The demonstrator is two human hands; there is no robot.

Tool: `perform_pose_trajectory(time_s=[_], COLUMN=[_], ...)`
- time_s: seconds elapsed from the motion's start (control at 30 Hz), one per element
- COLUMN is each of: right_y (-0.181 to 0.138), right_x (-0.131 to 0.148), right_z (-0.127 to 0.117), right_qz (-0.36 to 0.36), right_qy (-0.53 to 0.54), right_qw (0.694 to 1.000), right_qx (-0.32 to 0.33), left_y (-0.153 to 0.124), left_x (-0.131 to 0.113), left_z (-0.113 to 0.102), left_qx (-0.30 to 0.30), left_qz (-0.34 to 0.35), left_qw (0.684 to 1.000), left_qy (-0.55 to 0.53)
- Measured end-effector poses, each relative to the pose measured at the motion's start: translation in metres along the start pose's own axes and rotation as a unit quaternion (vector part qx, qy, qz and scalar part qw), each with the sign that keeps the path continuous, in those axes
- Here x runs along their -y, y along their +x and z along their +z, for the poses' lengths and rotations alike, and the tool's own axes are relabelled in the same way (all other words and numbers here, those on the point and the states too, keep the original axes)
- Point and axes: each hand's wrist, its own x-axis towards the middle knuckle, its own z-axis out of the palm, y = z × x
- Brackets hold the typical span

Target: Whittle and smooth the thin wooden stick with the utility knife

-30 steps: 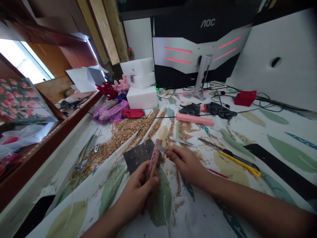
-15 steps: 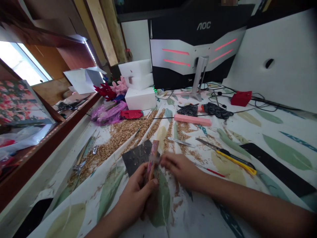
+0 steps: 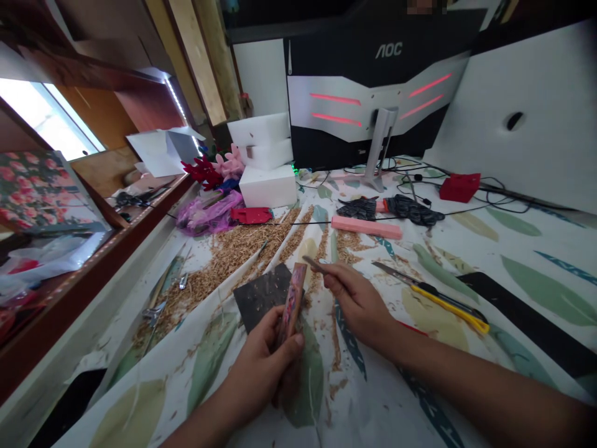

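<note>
My left hand (image 3: 273,354) is closed around a narrow wooden stick (image 3: 295,289) with pink and purple marks on its face. The stick tilts upward, its top end free above my fingers. My right hand (image 3: 357,298) pinches a thin greyish-brown strip (image 3: 313,264), whose exact kind I cannot make out. The strip's tip points left, just right of the stick's top and apart from it. A dark square sheet (image 3: 254,297) dusted with shavings lies behind my left hand. The red end of a slim tool (image 3: 413,327) shows beyond my right forearm.
Wood shavings (image 3: 233,249) cover the cloth at centre left. A yellow utility knife (image 3: 448,306) lies to the right, near a black strip (image 3: 517,317). Further back are a pink bar (image 3: 366,228), dark gloves (image 3: 410,210), a red box (image 3: 459,187), white foam blocks (image 3: 268,186) and a monitor (image 3: 336,81).
My right hand has drawn back from the stick, slightly up and right, bringing the strip off its face. It now covers the spot where a white nail file lay. My left hand keeps its hold.
</note>
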Motion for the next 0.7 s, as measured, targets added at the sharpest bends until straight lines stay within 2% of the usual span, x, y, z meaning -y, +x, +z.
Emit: perform_pose_trajectory(time_s=[0.07, 0.17, 0.23, 0.33, 0.43, 0.5, 0.57, 0.63, 0.7], right_y=[0.0, -0.006, -0.011, -0.02, -0.024, -0.024, -0.024, -0.031, -0.047], right_x=[-0.001, -0.004, -0.002, 0.013, 0.038, 0.046, 0.038, 0.01, -0.033], right_z=[0.0, 0.006, 0.01, 0.015, 0.007, -0.013, -0.048, -0.096, -0.149], right_qz=[-0.057, -0.102, -0.107, -0.092, -0.08, -0.075, -0.062, -0.011, 0.083], right_qy=[-0.03, -0.068, -0.061, -0.055, -0.11, -0.17, -0.238, -0.313, -0.394], right_qw=[0.998, 0.991, 0.987, 0.973, 0.959, 0.953, 0.945, 0.936, 0.912], right_qx=[0.018, 0.055, 0.101, 0.203, 0.247, 0.24, 0.215, 0.163, 0.076], left_y=[-0.001, 0.001, 0.004, 0.007, 0.009, 0.009, 0.009, 0.009, 0.009], left_x=[0.0, 0.002, 0.006, 0.01, 0.01, 0.008, 0.006, 0.005, 0.005], left_z=[0.001, -0.002, -0.005, -0.008, -0.008, -0.008, -0.009, -0.009, -0.009], left_qx=[0.0, -0.025, -0.029, -0.049, -0.066, -0.068, -0.071, -0.073, -0.077], left_qz=[-0.01, -0.006, -0.011, -0.03, -0.039, -0.043, -0.049, -0.053, -0.053], left_qw=[1.0, 0.999, 0.999, 0.998, 0.996, 0.995, 0.994, 0.993, 0.994], left_qy=[-0.022, -0.048, -0.043, -0.03, -0.042, -0.061, -0.072, -0.07, -0.065])
